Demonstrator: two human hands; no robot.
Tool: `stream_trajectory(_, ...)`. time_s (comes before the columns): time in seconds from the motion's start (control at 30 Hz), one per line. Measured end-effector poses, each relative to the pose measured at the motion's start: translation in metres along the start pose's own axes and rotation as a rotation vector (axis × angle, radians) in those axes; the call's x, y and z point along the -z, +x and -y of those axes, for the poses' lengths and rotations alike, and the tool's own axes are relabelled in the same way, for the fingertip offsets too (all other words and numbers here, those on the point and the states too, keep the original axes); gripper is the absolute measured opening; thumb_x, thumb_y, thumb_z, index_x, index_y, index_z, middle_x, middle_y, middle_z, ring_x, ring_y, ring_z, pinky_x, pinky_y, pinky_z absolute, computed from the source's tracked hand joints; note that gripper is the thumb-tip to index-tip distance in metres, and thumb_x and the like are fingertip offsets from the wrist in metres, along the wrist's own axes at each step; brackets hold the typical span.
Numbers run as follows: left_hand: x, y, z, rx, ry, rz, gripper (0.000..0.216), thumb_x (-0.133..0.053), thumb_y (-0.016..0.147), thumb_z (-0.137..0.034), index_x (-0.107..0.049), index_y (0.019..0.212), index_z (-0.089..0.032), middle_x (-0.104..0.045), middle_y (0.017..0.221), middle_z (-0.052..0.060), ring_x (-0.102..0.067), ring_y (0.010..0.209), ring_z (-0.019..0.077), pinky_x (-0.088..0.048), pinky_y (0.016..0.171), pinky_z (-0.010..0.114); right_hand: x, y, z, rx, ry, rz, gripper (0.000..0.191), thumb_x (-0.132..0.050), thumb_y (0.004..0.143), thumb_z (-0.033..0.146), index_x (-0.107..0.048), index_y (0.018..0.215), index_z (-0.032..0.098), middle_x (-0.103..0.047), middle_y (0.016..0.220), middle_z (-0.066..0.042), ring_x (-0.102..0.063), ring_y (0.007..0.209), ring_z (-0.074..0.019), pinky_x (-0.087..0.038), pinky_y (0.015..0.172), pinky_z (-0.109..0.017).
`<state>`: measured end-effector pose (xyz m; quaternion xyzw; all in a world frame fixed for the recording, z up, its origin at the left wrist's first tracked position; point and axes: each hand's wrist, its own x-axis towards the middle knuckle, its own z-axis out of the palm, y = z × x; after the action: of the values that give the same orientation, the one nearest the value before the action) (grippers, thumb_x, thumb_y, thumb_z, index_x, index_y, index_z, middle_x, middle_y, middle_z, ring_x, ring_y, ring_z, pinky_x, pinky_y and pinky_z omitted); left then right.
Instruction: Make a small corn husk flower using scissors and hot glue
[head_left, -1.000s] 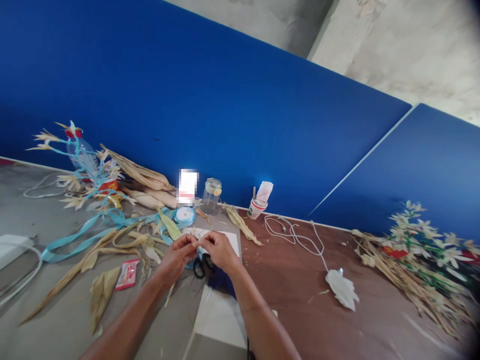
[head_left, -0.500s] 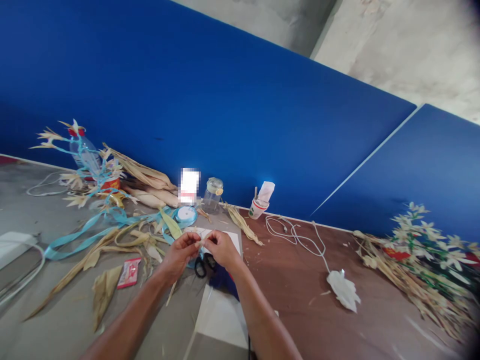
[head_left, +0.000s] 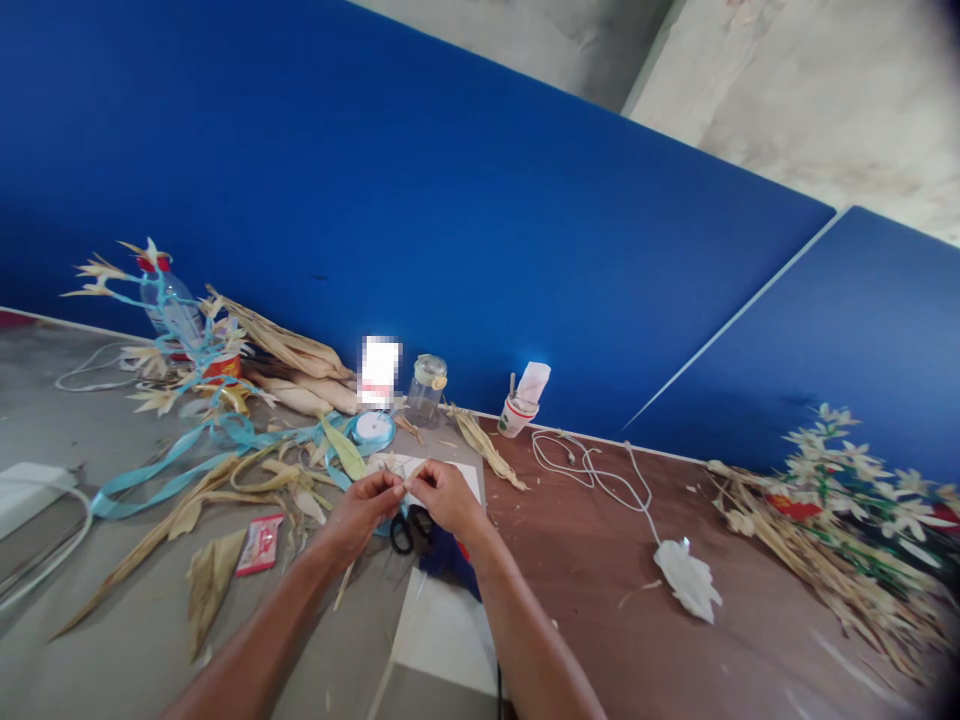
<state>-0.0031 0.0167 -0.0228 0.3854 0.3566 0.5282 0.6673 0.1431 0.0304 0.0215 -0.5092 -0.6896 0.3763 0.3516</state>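
My left hand (head_left: 369,505) and my right hand (head_left: 444,497) meet fingertip to fingertip above the white sheet (head_left: 442,635). Both are closed in a pinch on a small pale piece (head_left: 406,484), mostly hidden by the fingers; its kind is too small to make out. Just below them lie black-handled scissors (head_left: 402,533), partly covered by my right hand. A dark blue cloth-like item (head_left: 450,565) rests under my right wrist. Beyond my left hand are a roll of light blue ribbon (head_left: 373,429) and a pale green husk strip (head_left: 343,447).
Dried corn husks (head_left: 214,590) and a red packet (head_left: 259,545) lie at left. Blue-stemmed husk flowers (head_left: 202,345) stand near a plastic bottle (head_left: 169,300). A glass jar (head_left: 427,390), a paper cup (head_left: 517,415), a white cable (head_left: 592,470) and white flowers (head_left: 855,470) are farther back.
My left fingers have closed in slightly around the small pale piece. Everything else looks the same.
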Motion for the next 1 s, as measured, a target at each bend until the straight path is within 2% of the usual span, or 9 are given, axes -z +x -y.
stream_trajectory(0.17,-0.0035,-0.0007,-0.0042,-0.003,-0.029,-0.016,0.023,-0.076,0.062,-0.031,-0.060,0.066,-0.015,-0.049,0.055,-0.004,-0.042,0.049,0.0060,-0.032,0.049,0.019,-0.0038,0.0003,-0.0008,-0.005,0.085,-0.028,0.008,-0.062,0.067,0.023,-0.059,0.066,0.016,-0.054,0.059,0.004,-0.046,0.057,-0.0098,-0.037,0.055,-0.020)
stream_trajectory(0.37,-0.0050,-0.0015,-0.0047,-0.021,-0.066,-0.025,0.021,-0.076,0.062,-0.028,-0.060,0.066,-0.015,-0.051,0.058,-0.004,-0.043,0.051,0.0057,-0.035,0.051,0.019,-0.0086,-0.0009,0.0017,-0.033,0.143,-0.037,0.005,-0.058,0.067,0.019,-0.060,0.065,0.015,-0.053,0.056,0.004,-0.044,0.055,-0.0093,-0.037,0.055,-0.021)
stream_trajectory(0.67,-0.0048,-0.0021,-0.0082,-0.015,-0.174,-0.048,0.021,-0.077,0.060,-0.022,-0.058,0.064,-0.015,-0.058,0.072,-0.002,-0.051,0.061,0.0071,-0.040,0.056,0.018,-0.0085,-0.0001,-0.0033,-0.046,0.169,-0.045,0.004,-0.055,0.067,0.019,-0.058,0.063,0.017,-0.051,0.055,0.004,-0.045,0.054,-0.0099,-0.037,0.054,-0.020)
stream_trajectory(0.87,-0.0040,-0.0019,-0.0058,-0.021,-0.082,-0.041,0.020,-0.076,0.063,-0.028,-0.064,0.074,-0.016,-0.056,0.065,-0.002,-0.046,0.053,0.0066,-0.038,0.052,0.019,-0.0076,0.0014,-0.0067,-0.038,0.194,-0.046,0.006,-0.056,0.068,0.022,-0.057,0.064,0.017,-0.051,0.056,0.004,-0.045,0.055,-0.0099,-0.037,0.054,-0.020)
stream_trajectory(1.0,-0.0037,-0.0002,-0.0029,-0.056,0.021,-0.044,0.020,-0.076,0.061,-0.029,-0.063,0.066,-0.015,-0.053,0.058,-0.002,-0.044,0.051,0.0074,-0.036,0.051,0.020,-0.0062,0.0011,-0.0058,-0.010,0.136,-0.027,0.004,-0.057,0.067,0.020,-0.057,0.065,0.017,-0.054,0.059,0.004,-0.047,0.057,-0.0103,-0.038,0.056,-0.021)
